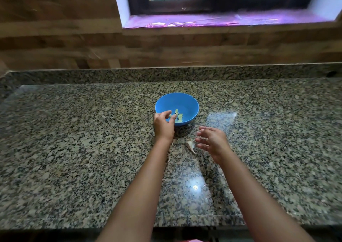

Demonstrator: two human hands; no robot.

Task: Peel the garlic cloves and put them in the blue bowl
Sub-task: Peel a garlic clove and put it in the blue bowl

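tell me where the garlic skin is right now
In the head view, the garlic skin lies on the granite counter, just left of the right hand and nearer the person than the blue bowl.

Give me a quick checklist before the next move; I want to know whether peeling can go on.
1. Blue bowl upright on the counter: ok.
2. Peeled cloves inside the bowl: ok.
3. Left hand at the bowl's near rim, grip freed of its clove: cannot tell.
4. Right hand open and free: ok.
5. Garlic piece within reach beside the right hand: ok.
6. Unpeeled cloves left in it: cannot tell.
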